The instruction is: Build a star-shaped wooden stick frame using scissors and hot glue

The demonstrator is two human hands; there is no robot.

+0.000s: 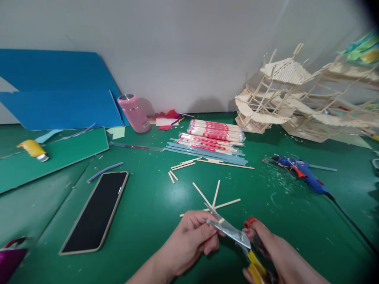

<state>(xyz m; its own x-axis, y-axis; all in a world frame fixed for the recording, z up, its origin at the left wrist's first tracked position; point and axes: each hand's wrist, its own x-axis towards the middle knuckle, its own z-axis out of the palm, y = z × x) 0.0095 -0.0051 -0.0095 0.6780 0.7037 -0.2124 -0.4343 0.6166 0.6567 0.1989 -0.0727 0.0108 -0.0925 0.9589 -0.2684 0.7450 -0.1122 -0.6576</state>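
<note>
My left hand (197, 232) is closed in a pinch on a short wooden stick (221, 221), most of it hidden by the fingers. Its pale end shows between the parted blades of the scissors (233, 233). My right hand (271, 244) grips the scissors by their red and yellow handles. Just beyond the left hand, several thin wooden sticks (227, 204) lie fanned out on the green table (148, 205). Farther back are short cut pieces (173, 177) and longer loose sticks (183, 165).
Behind lie plastic-wrapped stick bundles (216, 130) and bluish glue sticks (204, 152). A blue glue gun (302, 171) with a cord rests at right, below a wooden stick model (284, 94). At left are a phone (96, 213), a pink bottle (134, 112) and a yellow-handled tool (33, 150).
</note>
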